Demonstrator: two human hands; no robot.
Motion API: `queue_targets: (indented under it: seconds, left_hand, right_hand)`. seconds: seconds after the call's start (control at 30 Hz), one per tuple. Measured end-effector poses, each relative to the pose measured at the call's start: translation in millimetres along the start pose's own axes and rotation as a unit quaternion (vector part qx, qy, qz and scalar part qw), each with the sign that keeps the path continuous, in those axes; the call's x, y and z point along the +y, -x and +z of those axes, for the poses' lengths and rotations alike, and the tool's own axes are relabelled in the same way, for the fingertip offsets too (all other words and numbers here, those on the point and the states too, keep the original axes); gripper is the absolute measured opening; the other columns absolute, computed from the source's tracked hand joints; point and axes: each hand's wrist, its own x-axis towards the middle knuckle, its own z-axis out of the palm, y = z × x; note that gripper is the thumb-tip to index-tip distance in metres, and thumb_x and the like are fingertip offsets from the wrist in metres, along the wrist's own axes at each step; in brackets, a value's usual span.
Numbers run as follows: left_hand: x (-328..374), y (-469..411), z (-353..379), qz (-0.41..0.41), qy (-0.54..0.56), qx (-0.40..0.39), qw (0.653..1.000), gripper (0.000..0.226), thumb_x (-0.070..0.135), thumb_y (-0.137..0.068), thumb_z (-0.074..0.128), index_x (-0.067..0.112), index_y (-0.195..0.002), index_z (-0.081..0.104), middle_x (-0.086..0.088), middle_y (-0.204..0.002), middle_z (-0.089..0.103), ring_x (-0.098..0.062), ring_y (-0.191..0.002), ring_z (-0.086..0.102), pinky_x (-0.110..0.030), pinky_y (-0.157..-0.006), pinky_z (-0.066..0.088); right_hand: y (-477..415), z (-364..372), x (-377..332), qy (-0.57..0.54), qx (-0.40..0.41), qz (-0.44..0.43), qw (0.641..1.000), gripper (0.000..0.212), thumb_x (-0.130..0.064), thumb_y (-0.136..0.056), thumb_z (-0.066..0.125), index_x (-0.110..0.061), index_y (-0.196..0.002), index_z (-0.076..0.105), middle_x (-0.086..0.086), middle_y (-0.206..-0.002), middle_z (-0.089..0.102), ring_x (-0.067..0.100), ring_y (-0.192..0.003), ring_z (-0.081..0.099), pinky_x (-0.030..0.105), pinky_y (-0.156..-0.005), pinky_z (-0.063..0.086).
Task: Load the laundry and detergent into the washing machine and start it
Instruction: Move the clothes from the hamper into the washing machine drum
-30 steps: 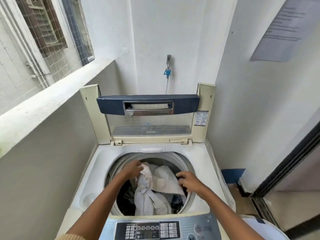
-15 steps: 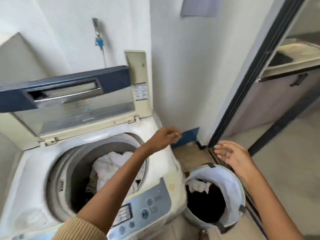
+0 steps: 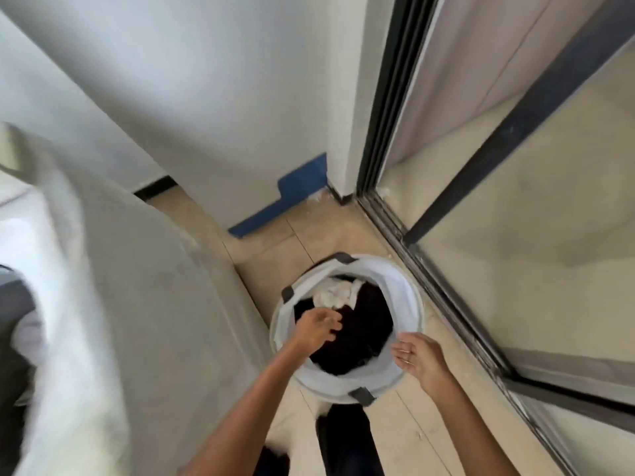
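My two bare forearms rise from the bottom edge of the frame toward a round laundry basket (image 3: 410,297) standing on the tiled floor (image 3: 429,438), just below the centre.

My left hand (image 3: 318,326) hangs inside the left part of the basket's mouth with its fingers bent downward over the clothes. The blur keeps me from telling whether they have closed on any fabric. My right hand (image 3: 417,357) hovers over the lower right rim, palm loose, fingers spread and nearly straight, holding nothing.

The basket is white with dark handles and is filled mostly with dark clothes (image 3: 364,331), which lie directly under my left hand. A crumpled white cloth (image 3: 338,293) lies on top of them against the far side, just above my left fingertips in the frame, its longer side running left to right. My left hand is clearly the nearer one to it; I judge a short push up the frame would reach it.

The washing machine (image 3: 137,304) fills the left side of the frame, blurred, pale side panel toward me. Its opening is out of view, so each piece must travel left and upward.

Farther up, a white wall (image 3: 206,97) has a blue patch (image 3: 292,201) at its foot. A dark sliding-door frame (image 3: 381,132) runs down the upper right.
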Motion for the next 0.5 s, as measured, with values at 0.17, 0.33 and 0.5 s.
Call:
queue_targets:
  seconds: [0.17,0.33,0.5]
  left_hand:
    - [-82,-96,18,-0.114,0.059,0.050,0.990,0.022,0.020,-0.099,0.041,0.007,-0.109,0.056,0.001,-0.085,0.061,-0.014,-0.071,0.057,-0.013,-0.049,0.044]
    - [-157,-180,36,-0.182,0.056,0.077,0.979,0.029,0.018,-0.099,0.041,0.007,-0.121,0.055,-0.007,-0.108,0.061,-0.017,-0.089,0.056,-0.024,-0.068,0.044]
    - [-212,-237,46,-0.235,0.055,0.128,0.962,0.033,0.010,-0.094,0.045,0.015,-0.126,0.050,0.003,-0.077,0.050,-0.008,-0.063,0.045,-0.019,-0.052,0.038]
  right_hand:
    - [-118,24,46,0.080,0.001,0.054,0.995,0.012,-0.005,-0.092,0.049,-0.006,-0.083,0.057,0.010,-0.073,0.057,0.020,-0.063,0.054,0.027,-0.059,0.043]
    - [-247,54,106,0.328,0.032,0.002,0.944,0.049,-0.025,-0.084,0.064,-0.013,-0.129,0.047,0.018,-0.134,0.043,0.037,-0.118,0.047,0.041,-0.099,0.039]
    - [-329,84,138,0.378,0.003,0.028,0.925,0.094,-0.047,-0.073,0.073,-0.031,-0.147,0.017,0.015,-0.156,-0.005,0.046,-0.138,0.016,0.051,-0.113,0.024]
